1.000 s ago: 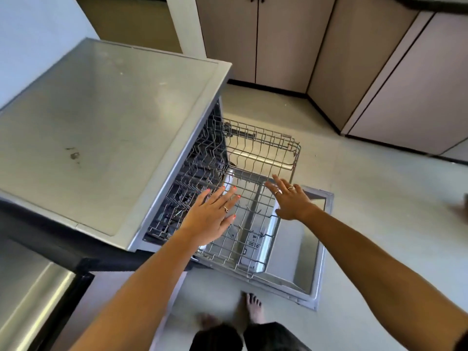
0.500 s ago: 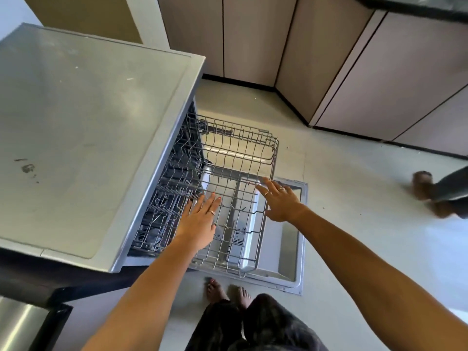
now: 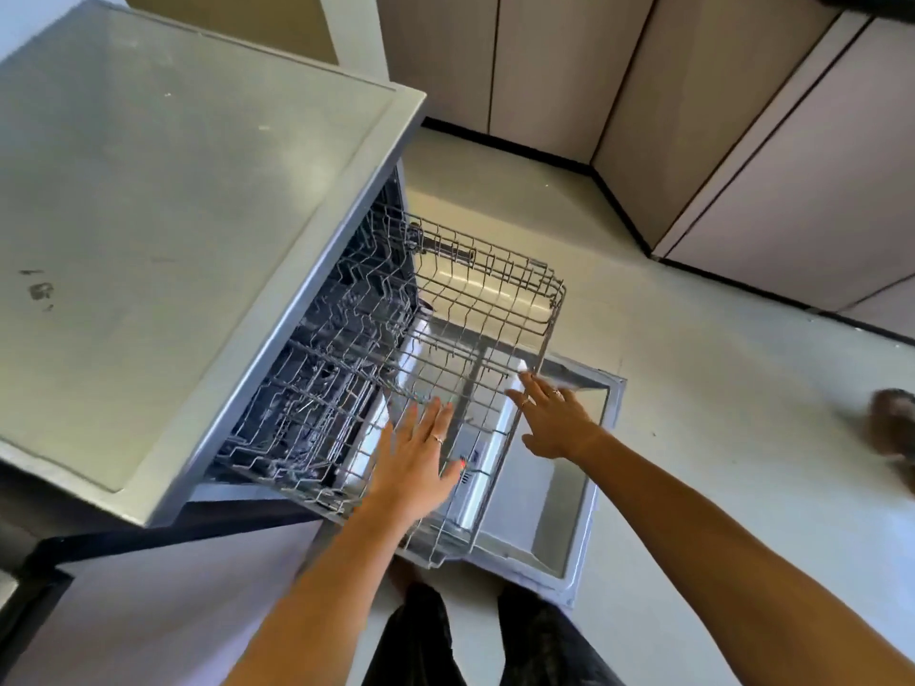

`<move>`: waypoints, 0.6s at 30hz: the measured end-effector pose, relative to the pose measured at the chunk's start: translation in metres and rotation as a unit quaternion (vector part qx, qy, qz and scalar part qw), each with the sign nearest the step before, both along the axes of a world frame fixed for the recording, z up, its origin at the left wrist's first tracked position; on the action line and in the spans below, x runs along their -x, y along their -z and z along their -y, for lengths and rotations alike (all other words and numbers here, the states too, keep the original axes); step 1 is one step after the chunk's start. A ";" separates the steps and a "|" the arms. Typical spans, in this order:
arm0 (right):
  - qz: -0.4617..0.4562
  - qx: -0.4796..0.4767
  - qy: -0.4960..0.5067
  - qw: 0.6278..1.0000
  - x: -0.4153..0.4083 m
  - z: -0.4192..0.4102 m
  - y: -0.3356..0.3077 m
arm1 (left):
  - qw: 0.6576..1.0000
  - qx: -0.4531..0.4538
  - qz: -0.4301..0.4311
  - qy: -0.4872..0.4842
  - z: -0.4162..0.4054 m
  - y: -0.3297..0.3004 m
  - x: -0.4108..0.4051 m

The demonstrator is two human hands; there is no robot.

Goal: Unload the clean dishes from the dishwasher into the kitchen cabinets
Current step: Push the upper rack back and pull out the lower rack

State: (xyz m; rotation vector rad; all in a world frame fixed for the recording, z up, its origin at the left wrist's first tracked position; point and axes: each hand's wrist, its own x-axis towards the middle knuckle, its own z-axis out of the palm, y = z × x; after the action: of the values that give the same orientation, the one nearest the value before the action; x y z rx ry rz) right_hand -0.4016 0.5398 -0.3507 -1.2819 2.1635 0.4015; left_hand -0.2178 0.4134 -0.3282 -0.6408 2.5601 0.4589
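Beige kitchen cabinets [image 3: 569, 66] are seen at twelve o'clock. The empty upper rack [image 3: 475, 339] is now pushed further into the dishwasher [image 3: 188, 230] by the flat, spread left hand [image 3: 421, 462] and right hand [image 3: 554, 423]; unloading seems finished.

This is a home kitchen. A steel-topped dishwasher [image 3: 198, 230] stands open, its door [image 3: 559, 492] folded down flat over the pale floor [image 3: 718, 438] and a wire dish rack [image 3: 475, 349] drawn out above it, while plain beige cabinet doors [image 3: 544, 66] with a dark kickboard run along two walls and meet in a corner. A dark counter [image 3: 871, 5] edge shows at the top right above those cabinets, and the person stands barefoot, which suits a house rather than a workplace.
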 end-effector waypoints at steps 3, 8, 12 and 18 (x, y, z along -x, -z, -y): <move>0.023 0.008 -0.025 0.999 0.012 -0.001 0.015 | 0.997 -0.040 0.013 -0.067 -0.029 0.010 0.010; 0.042 0.018 -0.052 0.998 0.022 -0.024 0.036 | 0.993 -0.088 0.050 -0.060 -0.075 0.022 0.019; 0.056 0.066 -0.031 0.996 0.024 -0.033 0.047 | 0.993 -0.082 0.077 -0.041 -0.094 0.038 0.017; 0.074 0.155 -0.024 0.985 0.025 -0.023 0.087 | 0.995 -0.053 0.055 -0.064 -0.095 0.079 0.010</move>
State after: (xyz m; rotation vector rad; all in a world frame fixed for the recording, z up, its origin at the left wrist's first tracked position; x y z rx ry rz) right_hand -0.4262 0.5629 -0.4381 -1.4810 2.1279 -0.0165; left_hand -0.2279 0.5084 -0.4074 -0.7730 2.3824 0.5821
